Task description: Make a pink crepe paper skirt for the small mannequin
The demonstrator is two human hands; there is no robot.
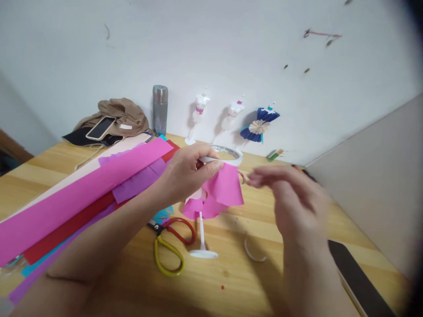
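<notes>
My left hand point(190, 174) is closed around the top of a small white mannequin stand point(202, 240) dressed in a pink paper skirt point(220, 191), holding it upright on the wooden table point(231, 281). My right hand point(291, 198) hovers just right of the skirt, blurred by motion, fingers loosely extended toward it with nothing visible in them. A white tape roll point(228, 155) lies just behind the left hand.
Long pink, purple and red paper sheets point(82, 198) lie at left. Scissors point(170, 246) with red and yellow handles rest near the stand base. Two bare mannequins point(200, 116), a blue-dressed one point(261, 125), a bottle point(160, 110), a phone on cloth point(101, 127) line the wall. A dark board point(357, 277) sits right.
</notes>
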